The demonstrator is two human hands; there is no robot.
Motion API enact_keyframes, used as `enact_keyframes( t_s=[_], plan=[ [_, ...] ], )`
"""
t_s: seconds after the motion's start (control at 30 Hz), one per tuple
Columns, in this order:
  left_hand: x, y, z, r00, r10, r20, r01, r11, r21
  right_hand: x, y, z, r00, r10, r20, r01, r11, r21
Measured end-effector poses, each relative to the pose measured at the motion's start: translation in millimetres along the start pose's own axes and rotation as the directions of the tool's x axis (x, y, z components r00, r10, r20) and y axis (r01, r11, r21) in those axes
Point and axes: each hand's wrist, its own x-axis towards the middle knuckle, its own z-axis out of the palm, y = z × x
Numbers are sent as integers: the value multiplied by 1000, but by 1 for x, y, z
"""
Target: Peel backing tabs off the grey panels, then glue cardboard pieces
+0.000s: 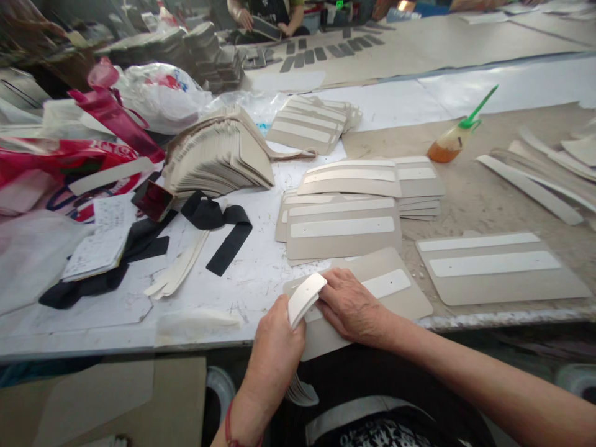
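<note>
My left hand (277, 351) is wrapped round a bundle of white strips (307, 297), whose upper end bends over toward the right. The bundle's fanned lower ends hang below the fist, past the table edge. At the upper end, my right hand (351, 307) has its fingers closed on the strip's tip; the fingertips are partly hidden. Beneath both hands lies a grey panel (416, 304) with a white strip on it, partly covered by the right hand. Another grey panel (503, 288) with two white strips lies to the right.
Behind the hands are stacked grey panels (344, 245) and a fanned stack of panels (223, 155). A glue bottle (449, 146) with a green nozzle stands at the right, near loose strips (531, 189). Black ribbon (230, 233) and a notepad (100, 239) lie left. Another person (267, 18) works opposite.
</note>
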Motion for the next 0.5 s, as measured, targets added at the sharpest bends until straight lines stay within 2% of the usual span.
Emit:
enact_keyframes(
  t_s=[0.37, 0.5],
  plan=[
    [-7, -10, 0, 1000, -11, 12, 12, 988, -157, 0, 0, -1, 998, 24, 56, -26, 999, 34],
    [-10, -12, 0, 999, 30, -38, -35, 988, -150, 1, -1, -3, 997, 34, 73, -38, 997, 61]
  ],
)
